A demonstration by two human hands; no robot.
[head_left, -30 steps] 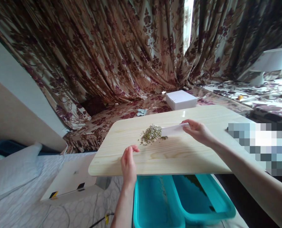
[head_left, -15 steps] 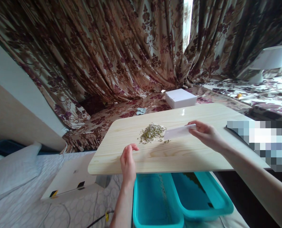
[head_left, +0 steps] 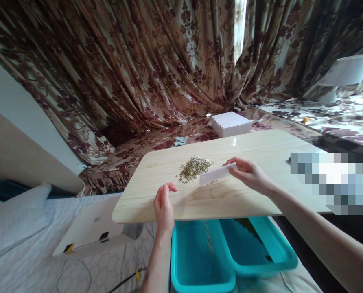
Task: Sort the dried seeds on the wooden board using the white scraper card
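A loose pile of small greenish-brown dried bits (head_left: 195, 168) lies on the pale wooden tabletop (head_left: 248, 199). My right hand (head_left: 245, 173) is shut on a white card (head_left: 215, 174), a flat strip pinched at its right end. The card's far end slants down to the table at the pile's right front side, with a few stray bits beside it. Over the near part of the table, in front of the pile, my left hand (head_left: 164, 201) is loosely bent with nothing in it. Its fingertips point right, apart from the pile.
Under the table's near edge stand two turquoise tubs (head_left: 203, 280), the right one with dark and green matter inside. A white box (head_left: 232, 124) sits behind the table. At left, a pale carton (head_left: 86, 228) lies on the bed. Something blurred out covers the table's right end.
My right hand has moved left and slightly nearer with the card, along the pile's front right side. Some stray bits there have shifted. My left hand stays about where it was.
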